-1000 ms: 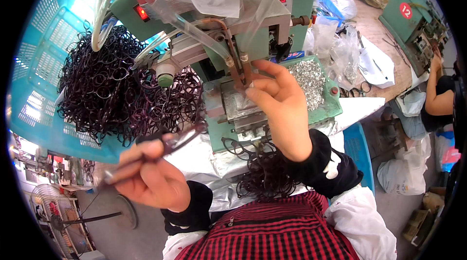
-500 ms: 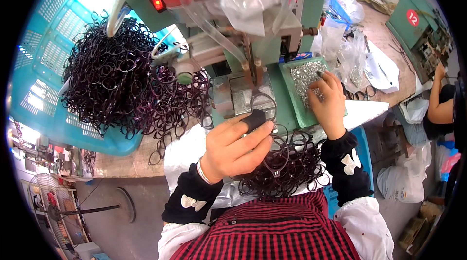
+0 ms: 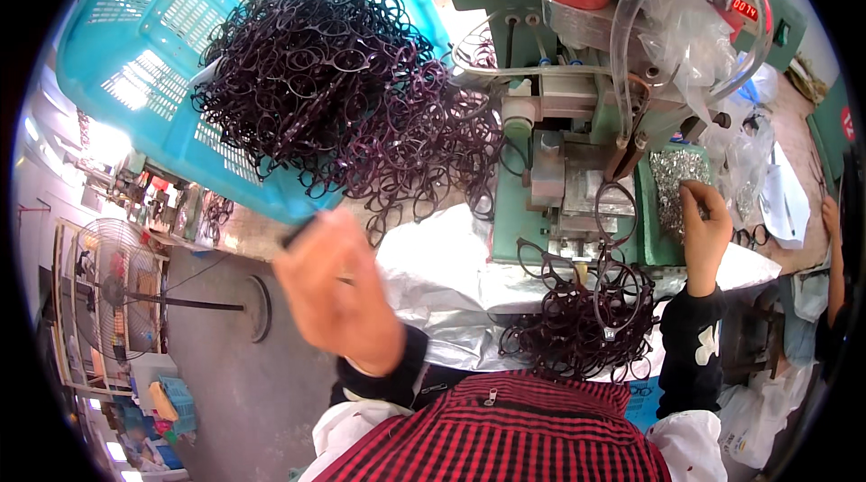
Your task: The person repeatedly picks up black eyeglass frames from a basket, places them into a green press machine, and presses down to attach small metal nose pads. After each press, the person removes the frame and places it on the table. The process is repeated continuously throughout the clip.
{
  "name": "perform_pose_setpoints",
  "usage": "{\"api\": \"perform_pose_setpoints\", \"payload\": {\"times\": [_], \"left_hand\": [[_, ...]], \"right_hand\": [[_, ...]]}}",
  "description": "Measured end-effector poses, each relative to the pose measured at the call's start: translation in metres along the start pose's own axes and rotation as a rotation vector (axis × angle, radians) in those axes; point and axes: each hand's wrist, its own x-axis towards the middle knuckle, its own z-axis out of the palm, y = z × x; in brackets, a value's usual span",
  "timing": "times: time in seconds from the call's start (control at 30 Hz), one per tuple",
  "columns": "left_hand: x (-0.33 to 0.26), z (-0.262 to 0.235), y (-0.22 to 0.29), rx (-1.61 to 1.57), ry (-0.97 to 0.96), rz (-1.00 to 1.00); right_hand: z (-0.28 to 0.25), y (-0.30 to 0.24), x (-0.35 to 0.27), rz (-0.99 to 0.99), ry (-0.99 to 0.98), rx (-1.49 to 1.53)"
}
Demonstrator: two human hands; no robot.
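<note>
My left hand (image 3: 338, 297), with a dark cover on a finger, is raised left of the bench work and smeared by motion, so its grip is unclear. My right hand (image 3: 705, 234) is at the near edge of a green tray (image 3: 648, 243) of small shiny metal pieces (image 3: 678, 177). Its fingers are curled together; anything between them is hidden. A dark eyeglass frame (image 3: 599, 211) sits at the machine's metal fixture (image 3: 577, 177), under the thin pointed tips (image 3: 622, 157). Below it, more dark eyeglass frames (image 3: 550, 333) lie heaped in front of me.
A large heap of dark eyeglass frames (image 3: 316, 67) spills from a turquoise basket (image 3: 171, 153) at the left. The green machine (image 3: 519, 243) has a clear hose (image 3: 622, 22). Plastic bags (image 3: 749, 157) and white paper (image 3: 783, 202) lie right. A fan (image 3: 113, 288) stands on the floor.
My left hand has swung left, away from the eyeglass frame at the fixture, which stays there. My right hand remains by the tray, its fingers drawn back to the near edge. The view has turned left.
</note>
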Motion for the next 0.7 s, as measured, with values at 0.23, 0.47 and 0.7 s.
{"api": "perform_pose_setpoints", "payload": {"times": [0.23,0.47,0.7], "left_hand": [[0.001,0.048,-0.113,0.612,-0.74,0.159],[-0.048,0.064,-0.138,0.312,-0.512,0.113],[-0.043,0.073,-0.072,-0.155,-0.481,-0.163]], "right_hand": [[0.012,-0.03,0.008,0.011,-0.016,0.062],[-0.023,-0.008,-0.03,0.02,0.074,-0.009],[-0.019,-0.075,-0.029,-0.004,-0.131,0.178]]}}
